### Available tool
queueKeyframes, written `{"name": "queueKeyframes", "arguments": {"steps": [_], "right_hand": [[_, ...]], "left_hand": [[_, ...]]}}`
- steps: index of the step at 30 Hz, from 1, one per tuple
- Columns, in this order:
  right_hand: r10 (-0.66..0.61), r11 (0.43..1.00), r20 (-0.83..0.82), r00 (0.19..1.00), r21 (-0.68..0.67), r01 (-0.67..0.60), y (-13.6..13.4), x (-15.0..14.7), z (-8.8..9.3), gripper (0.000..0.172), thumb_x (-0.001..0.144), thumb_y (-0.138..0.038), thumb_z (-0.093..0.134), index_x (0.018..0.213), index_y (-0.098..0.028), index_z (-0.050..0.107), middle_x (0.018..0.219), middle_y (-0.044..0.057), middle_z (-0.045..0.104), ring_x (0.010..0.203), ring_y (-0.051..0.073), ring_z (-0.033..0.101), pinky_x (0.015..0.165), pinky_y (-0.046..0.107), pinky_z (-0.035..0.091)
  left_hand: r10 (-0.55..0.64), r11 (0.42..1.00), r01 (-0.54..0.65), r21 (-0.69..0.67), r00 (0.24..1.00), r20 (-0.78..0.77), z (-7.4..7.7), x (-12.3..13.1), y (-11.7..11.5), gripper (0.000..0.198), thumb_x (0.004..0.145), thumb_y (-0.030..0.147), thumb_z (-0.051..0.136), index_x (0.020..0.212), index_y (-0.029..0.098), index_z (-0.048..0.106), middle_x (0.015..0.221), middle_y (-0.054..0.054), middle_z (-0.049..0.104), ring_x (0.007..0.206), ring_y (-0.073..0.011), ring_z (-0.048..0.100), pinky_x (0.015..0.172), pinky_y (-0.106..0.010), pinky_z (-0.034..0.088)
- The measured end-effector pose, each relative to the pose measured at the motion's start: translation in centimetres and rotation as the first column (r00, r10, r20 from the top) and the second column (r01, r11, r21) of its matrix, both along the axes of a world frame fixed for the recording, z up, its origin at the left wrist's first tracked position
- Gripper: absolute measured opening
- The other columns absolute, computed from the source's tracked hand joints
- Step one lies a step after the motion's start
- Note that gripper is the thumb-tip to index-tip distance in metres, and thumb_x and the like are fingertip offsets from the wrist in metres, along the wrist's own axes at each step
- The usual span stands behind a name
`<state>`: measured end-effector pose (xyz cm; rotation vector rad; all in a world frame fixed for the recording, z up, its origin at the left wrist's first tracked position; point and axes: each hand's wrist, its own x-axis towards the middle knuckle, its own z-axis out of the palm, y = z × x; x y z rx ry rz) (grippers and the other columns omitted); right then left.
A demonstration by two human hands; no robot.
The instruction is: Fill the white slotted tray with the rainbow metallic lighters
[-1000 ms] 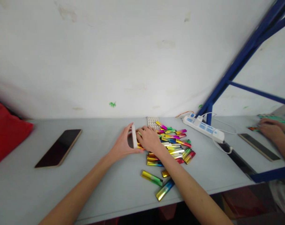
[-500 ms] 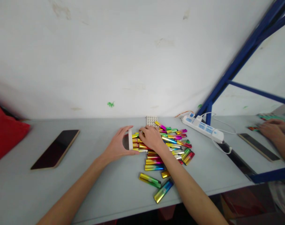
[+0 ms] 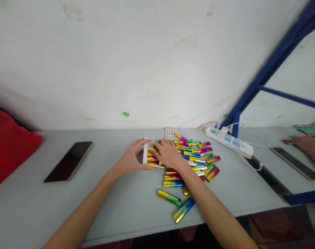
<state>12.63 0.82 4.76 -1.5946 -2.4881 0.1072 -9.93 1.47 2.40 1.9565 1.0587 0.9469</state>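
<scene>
My left hand [image 3: 130, 157] is curved round a thin white plate-like piece [image 3: 145, 152] standing on edge, thumb at its near end and fingers at its far end. Against its right side lie the ends of several shiny lighters [image 3: 152, 159] in yellow, red and other metallic colours. My right hand [image 3: 168, 152] rests on these lighters with its fingers bent over them; whether it grips one is hidden. More lighters spread to the right in a loose pile. Closer to the table edge lie a yellow-green lighter [image 3: 169, 197] and a yellow-blue lighter [image 3: 183, 210].
A white gridded tray [image 3: 171, 132] sits by the wall behind the lighters. To the right are a power strip [image 3: 228, 141] with cables and a blue metal frame [image 3: 248, 98]. A phone [image 3: 69, 162] and red bag [image 3: 11, 145] lie left. Another person's hands [image 3: 310, 143] show far right.
The view has shifted slightly, so most things sit a little further right. My right fingers are more spread over the lighters. My left hand still holds the white piece.
</scene>
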Motion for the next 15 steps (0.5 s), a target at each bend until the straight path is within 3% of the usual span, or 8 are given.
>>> {"name": "queueKeyframes", "arguments": {"steps": [3, 6, 9, 15], "right_hand": [[0.019, 1.000, 0.006, 1.000, -0.008, -0.019, 0.2, 0.5, 0.1, 0.040, 0.118, -0.044, 0.042, 0.136, -0.022, 0.069, 0.143, 0.014, 0.066, 0.132, 0.031, 0.062, 0.126, 0.058, 0.032], [0.024, 0.999, -0.051, 0.998, 0.025, -0.023, -0.1, 0.2, 0.5, 0.036, 0.118, -0.040, 0.042, 0.138, -0.024, 0.068, 0.147, 0.012, 0.066, 0.137, 0.031, 0.060, 0.130, 0.062, 0.025], [0.086, 0.994, -0.098, 0.991, 0.069, -0.080, -0.8, -0.8, 0.6, 0.037, 0.118, -0.037, 0.040, 0.142, -0.024, 0.065, 0.149, 0.011, 0.066, 0.140, 0.029, 0.058, 0.132, 0.059, 0.026], [0.138, 0.984, 0.018, 0.990, 0.113, -0.140, -2.0, -1.9, -0.6, 0.042, 0.118, -0.040, 0.035, 0.138, -0.020, 0.067, 0.143, 0.016, 0.068, 0.138, 0.033, 0.054, 0.132, 0.060, 0.026]], "left_hand": [[-0.006, 0.997, 0.007, -0.079, 1.000, 0.006, 0.9, -1.2, -0.2, 0.103, 0.054, 0.064, 0.104, 0.147, 0.039, 0.068, 0.168, -0.010, 0.047, 0.162, -0.0419, 0.043, 0.121, -0.060, 0.055], [0.024, 0.997, -0.024, -0.072, 1.000, 0.007, 1.2, -1.5, -0.2, 0.101, 0.053, 0.064, 0.104, 0.144, 0.039, 0.069, 0.168, -0.010, 0.045, 0.161, -0.0423, 0.044, 0.121, -0.061, 0.054], [0.050, 0.998, -0.050, -0.026, 0.999, 0.004, 0.9, -0.6, -0.1, 0.101, 0.054, 0.064, 0.103, 0.145, 0.036, 0.069, 0.164, -0.011, 0.047, 0.158, -0.0417, 0.047, 0.120, -0.060, 0.056], [0.083, 0.997, -0.083, -0.007, 0.996, 0.012, 0.3, 0.2, -0.1, 0.101, 0.055, 0.068, 0.102, 0.144, 0.035, 0.067, 0.160, -0.012, 0.050, 0.155, -0.0421, 0.049, 0.112, -0.057, 0.062]]}}
